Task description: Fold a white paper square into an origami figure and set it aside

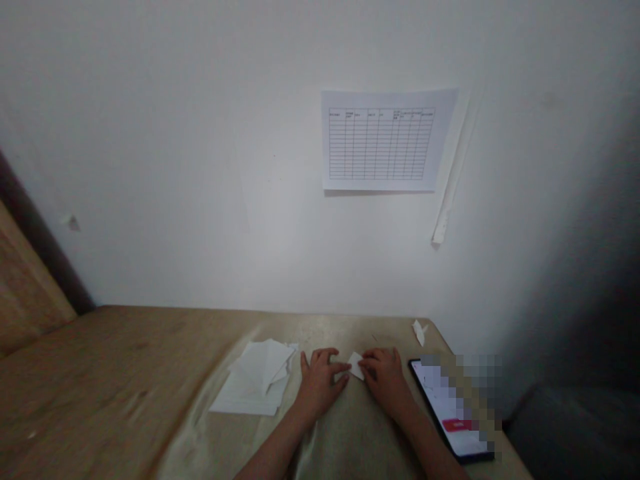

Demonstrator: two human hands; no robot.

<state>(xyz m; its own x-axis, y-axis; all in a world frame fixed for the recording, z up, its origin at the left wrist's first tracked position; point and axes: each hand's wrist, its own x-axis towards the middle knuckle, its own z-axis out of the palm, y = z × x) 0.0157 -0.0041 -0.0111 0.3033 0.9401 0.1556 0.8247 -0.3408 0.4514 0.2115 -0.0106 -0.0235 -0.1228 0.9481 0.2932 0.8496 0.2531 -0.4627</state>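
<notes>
white paper (355, 366) lies between parted left fingers (340, 367) and right fingers (369, 363) pinching its edge.

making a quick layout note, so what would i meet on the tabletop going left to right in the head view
pile of white paper sheets, left hand, small white paper piece, right hand, smartphone

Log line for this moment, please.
left hand: at small paper | right hand: touching small paper | paper stack: left of hands | phone: right of hands
</notes>
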